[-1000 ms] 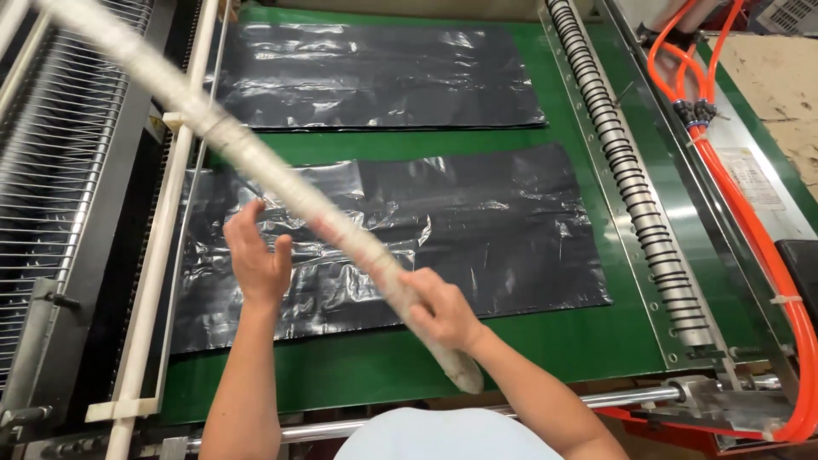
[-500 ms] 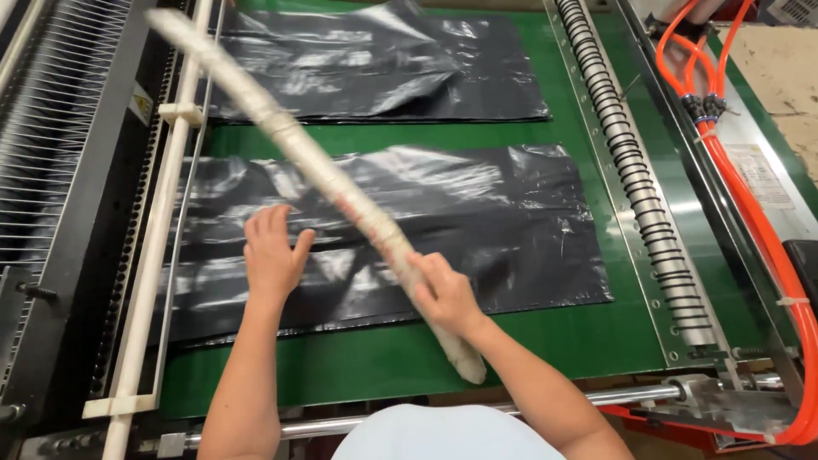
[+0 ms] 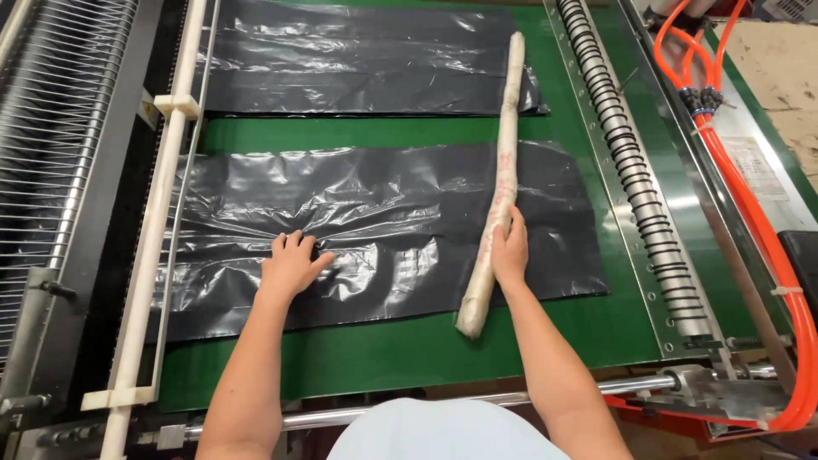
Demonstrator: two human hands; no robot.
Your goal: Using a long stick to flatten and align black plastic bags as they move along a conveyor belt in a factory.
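Green conveyor belt (image 3: 400, 358) of a bag-making machine filled the view, white plastic rail (image 3: 158, 230) far left. Left hand (image 3: 291, 266) lay flat, fingers spread, pinning the near crinkled black plastic sheet (image 3: 383, 230). Just right of it, the right hand (image 3: 509, 251) curled loosely around the long pale cardboard tube (image 3: 498, 183) lying on that sheet. I'd say keeping the palm firm stops wrinkles. Both forearms reached straight forward.

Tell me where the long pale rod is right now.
In the head view, the long pale rod lies across the right part of the near black plastic sheet, with the right hand on it.
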